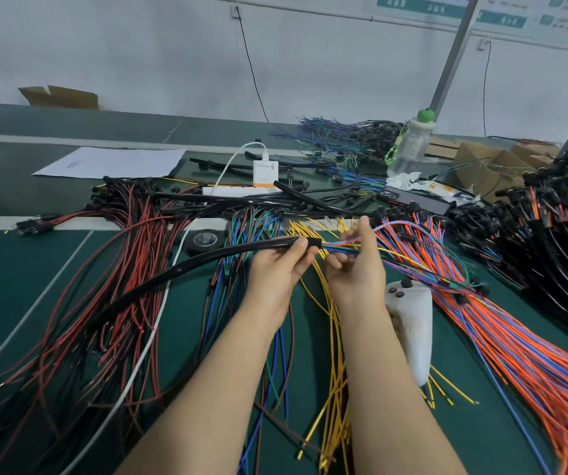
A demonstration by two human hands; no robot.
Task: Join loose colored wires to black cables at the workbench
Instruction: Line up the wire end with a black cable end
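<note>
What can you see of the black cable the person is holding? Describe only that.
The black cable is a glossy, rubbery-looking sleeve, lifted above the green workbench and curving down-left over the red and black wires. The left hand grips its right end, where thin coloured wires emerge; the right hand pinches those.

Open room: bare desk strip at far left.
Left block: red wires sprawl across.
Right block: white controller close by, then orange wires, black cable heap.
</note>
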